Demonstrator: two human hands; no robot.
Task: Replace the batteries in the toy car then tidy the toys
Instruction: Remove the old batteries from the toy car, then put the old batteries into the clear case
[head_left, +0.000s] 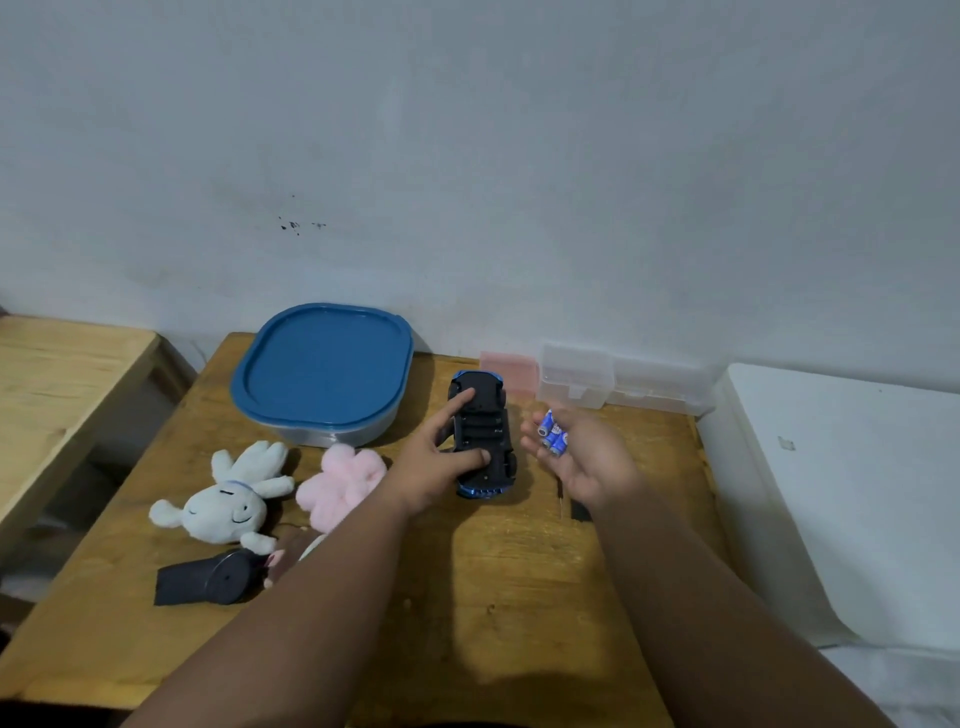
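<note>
A blue toy car (491, 441) lies upside down on the wooden table (467, 571), its black underside up and the battery bay uncovered. My left hand (441, 457) grips it, index finger on the underside and thumb at the near side. To the right of the car my right hand (582, 457) is palm up and cupped around several blue batteries (553, 434). A white plush rabbit (228, 501) and a pink plush toy (340, 483) lie at the left.
A grey container with a blue lid (322, 371) stands at the back. A pink box (511, 371) and clear plastic boxes (613, 382) line the wall. A black cylinder (208, 577) lies near left. A small dark piece (579, 512) peeks out under my right wrist.
</note>
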